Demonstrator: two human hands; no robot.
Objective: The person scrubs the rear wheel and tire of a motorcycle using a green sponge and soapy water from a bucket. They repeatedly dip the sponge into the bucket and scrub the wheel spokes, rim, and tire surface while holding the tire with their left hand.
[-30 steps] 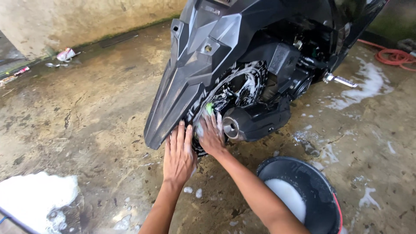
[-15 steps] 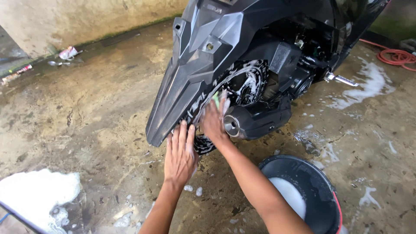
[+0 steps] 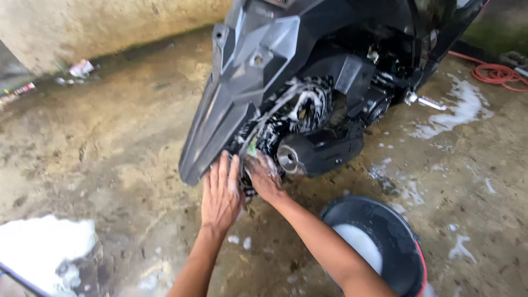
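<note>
Head view, looking down: a black scooter (image 3: pixel 330 71) fills the upper middle and upper right of the frame, tail end toward the camera, standing on wet concrete floor (image 3: pixel 110 159). Its rear wheel (image 3: pixel 300 113) sits at centre frame, spokes streaked with white suds, tucked under the angular rear mudguard (image 3: pixel 220 121) and just left of the round exhaust muffler (image 3: pixel 316 154).

The left hand (image 3: pixel 221 192) lies flat, fingers spread and pressed against the lower edge of the mudguard and tyre. No pinch there, just an open palm bracing. The right hand (image 3: pixel 267 177) is curled in at the tyre beside the muffler mouth, with something small and green (image 3: pixel 252 148) showing just above its fingers. Whether that hand's grip closes on it cannot be told; it is blurred and soapy.

At lower right, a black bucket (image 3: pixel 404 236) with foamy water stands near the right forearm. A heap of white foam (image 3: pixel 38 247) lies at lower left, an orange hose (image 3: pixel 498 74) at upper right, and bits of litter (image 3: pixel 81 67) by the wall at upper left.

By the look of it, the wheel is stiff and heavy, fixed in the frame, and slick with soap. Rubber tread and spoke edges offer the surest purchase; the glossy plastic panels would likely slip under wet fingers.
</note>
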